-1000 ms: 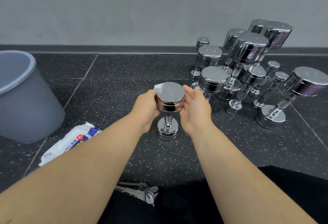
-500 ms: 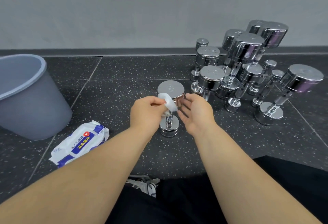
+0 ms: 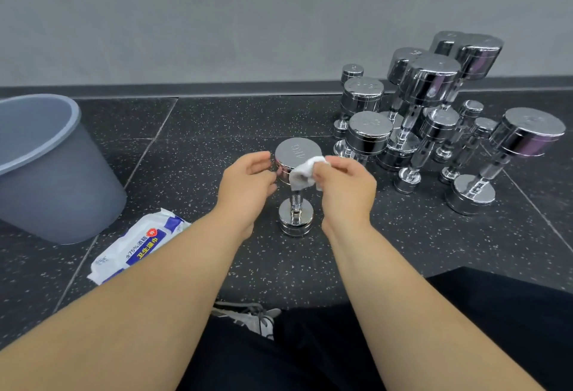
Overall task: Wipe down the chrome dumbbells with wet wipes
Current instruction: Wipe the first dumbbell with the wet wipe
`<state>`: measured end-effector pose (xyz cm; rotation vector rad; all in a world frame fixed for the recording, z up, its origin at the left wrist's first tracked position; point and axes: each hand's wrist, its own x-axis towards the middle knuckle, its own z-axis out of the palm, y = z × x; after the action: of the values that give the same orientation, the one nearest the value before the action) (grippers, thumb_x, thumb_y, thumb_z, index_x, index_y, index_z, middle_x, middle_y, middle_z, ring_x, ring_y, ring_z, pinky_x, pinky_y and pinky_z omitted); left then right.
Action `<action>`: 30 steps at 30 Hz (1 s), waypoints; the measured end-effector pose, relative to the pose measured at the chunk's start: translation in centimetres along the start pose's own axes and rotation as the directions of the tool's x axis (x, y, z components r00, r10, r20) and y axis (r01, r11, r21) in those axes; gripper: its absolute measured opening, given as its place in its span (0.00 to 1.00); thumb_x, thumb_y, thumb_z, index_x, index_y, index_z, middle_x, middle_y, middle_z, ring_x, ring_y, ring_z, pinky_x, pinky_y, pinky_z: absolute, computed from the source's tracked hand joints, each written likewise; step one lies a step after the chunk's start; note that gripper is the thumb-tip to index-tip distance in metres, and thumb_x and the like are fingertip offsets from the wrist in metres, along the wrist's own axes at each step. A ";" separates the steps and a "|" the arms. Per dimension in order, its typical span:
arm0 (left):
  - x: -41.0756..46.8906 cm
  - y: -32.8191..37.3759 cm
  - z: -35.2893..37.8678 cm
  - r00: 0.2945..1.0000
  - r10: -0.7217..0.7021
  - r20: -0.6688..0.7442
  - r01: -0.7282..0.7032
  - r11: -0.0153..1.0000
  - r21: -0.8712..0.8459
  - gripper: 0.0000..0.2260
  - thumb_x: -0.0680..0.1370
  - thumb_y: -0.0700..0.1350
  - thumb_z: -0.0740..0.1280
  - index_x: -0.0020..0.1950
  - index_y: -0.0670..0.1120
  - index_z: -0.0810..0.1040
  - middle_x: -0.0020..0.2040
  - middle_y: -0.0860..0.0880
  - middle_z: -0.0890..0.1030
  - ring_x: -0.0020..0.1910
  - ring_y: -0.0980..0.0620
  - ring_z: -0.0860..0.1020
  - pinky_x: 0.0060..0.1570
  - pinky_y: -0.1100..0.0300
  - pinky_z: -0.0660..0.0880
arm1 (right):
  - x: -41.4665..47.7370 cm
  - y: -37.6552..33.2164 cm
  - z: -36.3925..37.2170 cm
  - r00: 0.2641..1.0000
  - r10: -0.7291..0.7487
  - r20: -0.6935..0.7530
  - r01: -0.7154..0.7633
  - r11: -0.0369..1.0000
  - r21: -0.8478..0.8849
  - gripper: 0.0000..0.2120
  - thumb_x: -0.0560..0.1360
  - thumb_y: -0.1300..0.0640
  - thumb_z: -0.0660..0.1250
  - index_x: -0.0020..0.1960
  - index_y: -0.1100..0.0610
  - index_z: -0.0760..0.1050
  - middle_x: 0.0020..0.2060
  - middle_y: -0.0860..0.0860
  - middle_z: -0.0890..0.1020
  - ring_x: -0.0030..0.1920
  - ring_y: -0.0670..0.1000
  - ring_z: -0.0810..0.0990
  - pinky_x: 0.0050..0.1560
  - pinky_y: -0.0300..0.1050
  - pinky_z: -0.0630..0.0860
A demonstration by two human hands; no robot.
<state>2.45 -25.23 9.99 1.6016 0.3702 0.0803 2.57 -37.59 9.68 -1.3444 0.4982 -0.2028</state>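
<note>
Fingers [image 3: 322,170] of right hand [image 3: 347,187] pinch wet wipe [image 3: 302,176] against upright dumbbell [image 3: 297,150]; left hand [image 3: 248,183] grips its head; bin [image 3: 46,173] nearby.

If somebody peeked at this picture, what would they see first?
The shiny dumbbell standing upright in the middle, with the right hand holding a white wipe against its top end and the left hand close beside. Next, the crowd of chrome dumbbells on the right, and the big grey bin on the left.
</note>
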 end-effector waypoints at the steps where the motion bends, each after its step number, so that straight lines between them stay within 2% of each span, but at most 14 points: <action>1: 0.2 -0.1 0.2 0.999 -0.027 0.020 0.028 0.999 -0.024 0.16 0.78 0.32 0.64 0.60 0.48 0.79 0.54 0.53 0.81 0.52 0.58 0.80 0.57 0.59 0.78 | 0.1 0.1 -0.1 1.000 -0.007 -0.008 0.007 1.000 -0.015 0.11 0.69 0.68 0.69 0.38 0.52 0.81 0.33 0.48 0.81 0.32 0.46 0.76 0.35 0.37 0.72; 3: 0.4 0.0 0.5 0.999 -0.043 0.026 0.044 0.999 -0.021 0.16 0.78 0.32 0.63 0.57 0.50 0.81 0.52 0.54 0.83 0.51 0.60 0.80 0.57 0.59 0.78 | 0.2 0.6 -0.3 0.999 0.039 0.006 -0.038 0.999 -0.027 0.18 0.70 0.70 0.65 0.31 0.50 0.81 0.28 0.45 0.80 0.27 0.43 0.74 0.30 0.34 0.69; 5: 0.5 0.0 0.8 0.999 -0.047 0.024 0.048 0.999 -0.020 0.19 0.77 0.31 0.61 0.47 0.54 0.82 0.41 0.57 0.84 0.44 0.61 0.80 0.56 0.60 0.78 | 0.0 0.9 -0.3 0.999 -0.027 0.025 0.027 0.999 -0.030 0.22 0.71 0.71 0.63 0.26 0.48 0.78 0.23 0.42 0.76 0.24 0.41 0.69 0.27 0.35 0.66; 8: 0.7 -0.1 1.1 0.998 -0.046 0.030 0.047 0.998 -0.036 0.21 0.76 0.28 0.59 0.49 0.52 0.83 0.38 0.56 0.83 0.38 0.60 0.79 0.53 0.60 0.78 | 0.0 0.7 0.4 0.983 -0.166 0.073 0.167 0.986 -0.005 0.17 0.76 0.62 0.66 0.36 0.41 0.77 0.32 0.39 0.76 0.34 0.39 0.73 0.36 0.32 0.69; 11: 1.0 -0.2 1.1 0.998 -0.054 0.045 0.058 0.995 -0.085 0.21 0.76 0.27 0.59 0.60 0.44 0.82 0.45 0.50 0.84 0.41 0.56 0.81 0.54 0.60 0.80 | 0.4 1.9 0.3 0.989 -0.110 0.103 0.112 0.994 -0.014 0.15 0.80 0.60 0.62 0.43 0.43 0.80 0.32 0.38 0.78 0.35 0.38 0.75 0.35 0.27 0.67; 14: 1.3 -0.3 1.0 0.996 -0.082 0.043 0.087 0.988 -0.129 0.18 0.77 0.30 0.60 0.58 0.45 0.82 0.46 0.48 0.85 0.43 0.55 0.82 0.52 0.61 0.81 | 0.5 2.2 0.7 0.985 -0.089 0.147 0.088 0.996 0.014 0.14 0.80 0.56 0.60 0.62 0.47 0.80 0.55 0.39 0.82 0.53 0.37 0.77 0.56 0.32 0.71; 15: 1.3 -0.2 1.1 0.994 -0.096 0.044 0.102 0.982 -0.161 0.16 0.78 0.31 0.60 0.57 0.45 0.82 0.47 0.48 0.85 0.44 0.54 0.82 0.50 0.61 0.81 | 0.9 2.0 0.8 0.983 -0.072 0.171 0.073 0.997 -0.001 0.14 0.80 0.55 0.60 0.61 0.48 0.80 0.55 0.38 0.83 0.53 0.39 0.78 0.55 0.32 0.72; 18: 1.6 0.0 1.2 0.991 -0.124 0.041 0.130 0.968 -0.214 0.12 0.79 0.34 0.62 0.55 0.43 0.83 0.46 0.48 0.86 0.45 0.51 0.83 0.49 0.59 0.82 | 2.1 0.6 1.1 0.976 0.054 0.210 -0.046 0.998 -0.045 0.13 0.80 0.55 0.59 0.43 0.53 0.80 0.30 0.41 0.79 0.33 0.44 0.73 0.31 0.29 0.68; 20: 1.7 0.1 1.3 0.990 -0.131 0.055 0.140 0.964 -0.228 0.08 0.78 0.37 0.65 0.52 0.42 0.84 0.39 0.50 0.83 0.41 0.52 0.80 0.50 0.57 0.82 | 2.9 0.7 1.5 0.975 -0.052 0.215 0.070 0.995 -0.077 0.13 0.79 0.50 0.61 0.49 0.53 0.83 0.39 0.43 0.80 0.40 0.44 0.76 0.43 0.35 0.73; 22: 1.9 0.1 1.3 0.989 -0.131 0.063 0.142 0.965 -0.221 0.07 0.77 0.38 0.67 0.52 0.41 0.84 0.37 0.50 0.80 0.40 0.53 0.78 0.50 0.56 0.82 | 2.9 0.9 1.8 0.929 -0.264 0.260 0.311 0.937 -0.159 0.13 0.78 0.50 0.61 0.54 0.49 0.84 0.50 0.43 0.83 0.52 0.45 0.80 0.57 0.42 0.74; 25: 2.2 0.1 1.2 0.988 -0.143 0.059 0.153 0.962 -0.226 0.08 0.77 0.39 0.67 0.54 0.39 0.83 0.38 0.49 0.81 0.40 0.52 0.79 0.49 0.56 0.82 | 2.9 0.8 1.9 0.820 -0.432 0.375 0.543 0.795 -0.271 0.14 0.79 0.58 0.60 0.56 0.53 0.84 0.56 0.40 0.81 0.58 0.38 0.77 0.61 0.32 0.70; 27: 2.4 0.1 1.2 0.988 -0.149 0.050 0.157 0.964 -0.214 0.08 0.77 0.38 0.68 0.54 0.38 0.83 0.40 0.48 0.81 0.41 0.52 0.79 0.47 0.57 0.82 | 3.6 0.3 1.8 0.887 -0.327 0.327 0.430 0.844 -0.322 0.11 0.79 0.56 0.62 0.51 0.49 0.84 0.48 0.38 0.81 0.51 0.40 0.78 0.54 0.35 0.72; 29: 2.5 0.0 1.2 0.987 -0.157 0.043 0.162 0.964 -0.211 0.07 0.77 0.38 0.68 0.52 0.39 0.84 0.41 0.47 0.82 0.41 0.52 0.80 0.45 0.59 0.83 | 4.7 -0.1 1.6 0.969 -0.018 0.245 0.073 0.974 -0.215 0.08 0.77 0.51 0.66 0.43 0.50 0.83 0.41 0.44 0.83 0.45 0.47 0.79 0.48 0.43 0.73; 30: 2.6 -0.1 1.3 0.986 -0.165 0.040 0.169 0.961 -0.216 0.06 0.77 0.38 0.68 0.51 0.40 0.84 0.41 0.47 0.82 0.40 0.52 0.80 0.44 0.60 0.83 | 5.0 -0.2 1.3 0.962 0.108 0.250 -0.077 0.988 -0.131 0.08 0.76 0.51 0.67 0.44 0.53 0.83 0.41 0.48 0.85 0.46 0.51 0.80 0.49 0.45 0.75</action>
<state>5.21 -25.76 9.39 1.3470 0.4624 -0.0251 7.59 -38.58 8.95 -1.4368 0.3574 0.0804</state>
